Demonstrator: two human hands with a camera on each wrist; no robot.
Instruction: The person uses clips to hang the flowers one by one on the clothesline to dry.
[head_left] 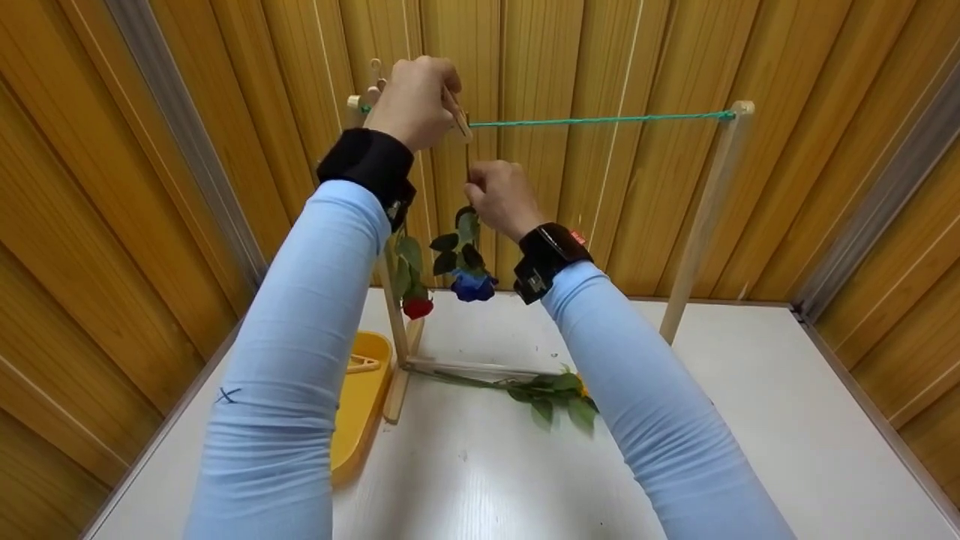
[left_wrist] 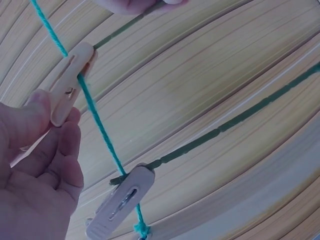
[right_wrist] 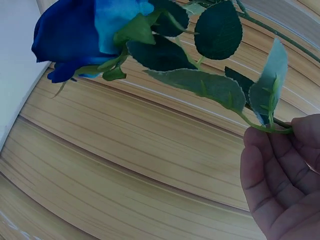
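Observation:
My left hand pinches a wooden clothespin at the green cord. The far end of that peg sits over the cord, right at the top of a green stem. Lower down, my right hand pinches the stem of a blue rose, which hangs head down with its dark leaves above the bloom. To the left a red rose also hangs upside down. A second clothespin clips its stem to the cord near the knot.
The cord runs between posts of a wooden frame standing on a white table. A yellow tray with a clothespin lies left, partly behind my sleeve. A yellow flower with leaves lies along the frame's bottom bar.

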